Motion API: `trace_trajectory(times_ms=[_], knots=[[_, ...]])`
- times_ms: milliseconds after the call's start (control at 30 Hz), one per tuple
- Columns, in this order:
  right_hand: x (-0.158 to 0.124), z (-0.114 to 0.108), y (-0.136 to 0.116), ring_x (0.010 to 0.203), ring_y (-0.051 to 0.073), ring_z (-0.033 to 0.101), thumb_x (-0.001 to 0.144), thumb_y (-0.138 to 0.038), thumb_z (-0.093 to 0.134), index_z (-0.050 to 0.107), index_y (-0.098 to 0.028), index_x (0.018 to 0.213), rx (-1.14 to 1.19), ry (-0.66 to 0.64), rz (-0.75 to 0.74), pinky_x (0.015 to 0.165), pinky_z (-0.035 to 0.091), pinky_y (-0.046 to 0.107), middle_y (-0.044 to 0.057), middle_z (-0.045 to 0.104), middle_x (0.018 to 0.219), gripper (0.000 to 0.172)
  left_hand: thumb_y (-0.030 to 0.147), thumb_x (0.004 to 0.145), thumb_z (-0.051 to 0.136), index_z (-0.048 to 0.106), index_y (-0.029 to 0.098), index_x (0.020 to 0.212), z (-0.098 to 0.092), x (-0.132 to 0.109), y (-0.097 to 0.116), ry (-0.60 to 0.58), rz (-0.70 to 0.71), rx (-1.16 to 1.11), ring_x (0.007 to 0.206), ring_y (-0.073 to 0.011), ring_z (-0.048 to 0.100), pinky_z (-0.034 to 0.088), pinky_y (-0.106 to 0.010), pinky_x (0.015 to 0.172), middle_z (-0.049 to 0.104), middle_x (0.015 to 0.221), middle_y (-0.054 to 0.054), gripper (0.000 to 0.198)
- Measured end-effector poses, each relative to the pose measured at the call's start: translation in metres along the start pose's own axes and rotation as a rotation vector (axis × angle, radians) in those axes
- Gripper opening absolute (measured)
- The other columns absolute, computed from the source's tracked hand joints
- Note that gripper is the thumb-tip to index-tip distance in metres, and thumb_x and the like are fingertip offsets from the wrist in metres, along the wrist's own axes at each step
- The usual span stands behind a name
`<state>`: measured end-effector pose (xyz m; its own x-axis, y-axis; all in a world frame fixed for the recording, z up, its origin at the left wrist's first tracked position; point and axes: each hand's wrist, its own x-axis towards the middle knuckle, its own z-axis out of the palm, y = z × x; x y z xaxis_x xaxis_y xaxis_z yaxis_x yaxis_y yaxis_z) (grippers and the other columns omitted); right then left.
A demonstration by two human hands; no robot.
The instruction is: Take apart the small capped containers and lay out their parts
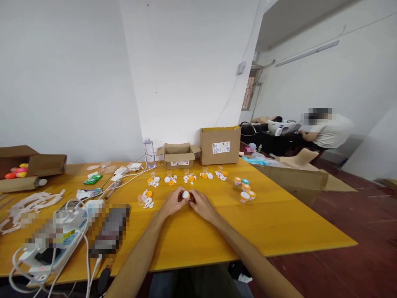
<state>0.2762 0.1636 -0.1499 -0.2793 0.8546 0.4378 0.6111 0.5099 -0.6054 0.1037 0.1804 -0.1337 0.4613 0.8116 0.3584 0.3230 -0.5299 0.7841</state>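
My left hand (173, 201) and my right hand (200, 203) meet over the middle of the table, fingers curled around a small round piece with a white top (185, 194). A bit of orange shows at its side; its lower part is hidden by my fingers. Beyond my hands lie several small groups of loose parts: white discs (210, 176), orange rings (191, 179) and clear little cups (169, 174). Another group with an orange ring (149, 193) lies left of my left hand. To the right stand several small clear jars with white-and-orange lids (244, 196), one with a blue lid (245, 181).
An open cardboard box (179, 159) and a closed one (221, 147) stand at the table's back, beside a water bottle (149, 152). A phone (110, 229), power strips (66, 240) and cables crowd the left. A person (330, 130) sits at far right.
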Motion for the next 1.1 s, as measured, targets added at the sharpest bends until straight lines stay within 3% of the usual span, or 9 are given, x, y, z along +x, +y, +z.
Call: trace_trajectory(times_ms=[233, 433, 600, 767, 1100], knots=[[0.001, -0.001, -0.001, 0.082, 0.019, 0.060, 0.082, -0.022, 0.062, 0.064, -0.023, 0.093, -0.001, 0.027, -0.010, 0.073, 0.047, 0.030, 0.002, 0.063, 0.090, 0.011, 0.052, 0.087, 0.053, 0.062, 0.019, 0.098, -0.003, -0.002, 0.002, -0.005, -0.017, -0.005, 0.073, -0.0165, 0.056, 0.047, -0.028, 0.070, 0.065, 0.082, -0.002, 0.036], [0.003, -0.001, 0.003, 0.081, 0.018, 0.060, 0.081, -0.028, 0.065, 0.065, -0.023, 0.089, 0.161, 0.072, 0.005, 0.074, 0.048, 0.030, 0.002, 0.064, 0.089, 0.009, 0.055, 0.086, 0.054, 0.062, 0.019, 0.100, -0.005, -0.001, 0.000, -0.022, -0.037, -0.062, 0.071, -0.0162, 0.055, 0.045, -0.028, 0.069, 0.062, 0.076, 0.000, 0.039], [0.005, -0.003, 0.005, 0.073, 0.017, 0.060, 0.078, -0.035, 0.068, 0.065, -0.022, 0.087, 0.395, -0.006, 0.080, 0.071, 0.048, 0.029, -0.001, 0.066, 0.079, 0.017, 0.053, 0.083, 0.059, 0.061, 0.019, 0.095, -0.007, 0.001, -0.001, -0.042, -0.081, -0.124, 0.076, -0.0166, 0.056, 0.046, -0.029, 0.073, 0.062, 0.080, -0.001, 0.036], [0.006, -0.004, 0.009, 0.072, 0.016, 0.060, 0.079, -0.049, 0.063, 0.065, -0.021, 0.092, 0.585, -0.009, 0.129, 0.070, 0.050, 0.031, 0.001, 0.066, 0.082, 0.031, 0.048, 0.081, 0.062, 0.060, 0.019, 0.100, -0.007, 0.002, -0.003, -0.036, -0.082, -0.147, 0.078, -0.0162, 0.056, 0.046, -0.029, 0.075, 0.063, 0.085, -0.001, 0.035], [0.006, -0.008, 0.012, 0.086, 0.020, 0.065, 0.066, -0.051, 0.076, 0.065, -0.022, 0.090, 0.683, -0.005, 0.152, 0.084, 0.051, 0.036, 0.003, 0.070, 0.093, 0.038, 0.035, 0.078, 0.066, 0.061, 0.019, 0.095, -0.005, 0.002, -0.004, -0.046, -0.051, -0.145, 0.073, -0.0150, 0.057, 0.048, -0.029, 0.073, 0.063, 0.080, 0.001, 0.024]])
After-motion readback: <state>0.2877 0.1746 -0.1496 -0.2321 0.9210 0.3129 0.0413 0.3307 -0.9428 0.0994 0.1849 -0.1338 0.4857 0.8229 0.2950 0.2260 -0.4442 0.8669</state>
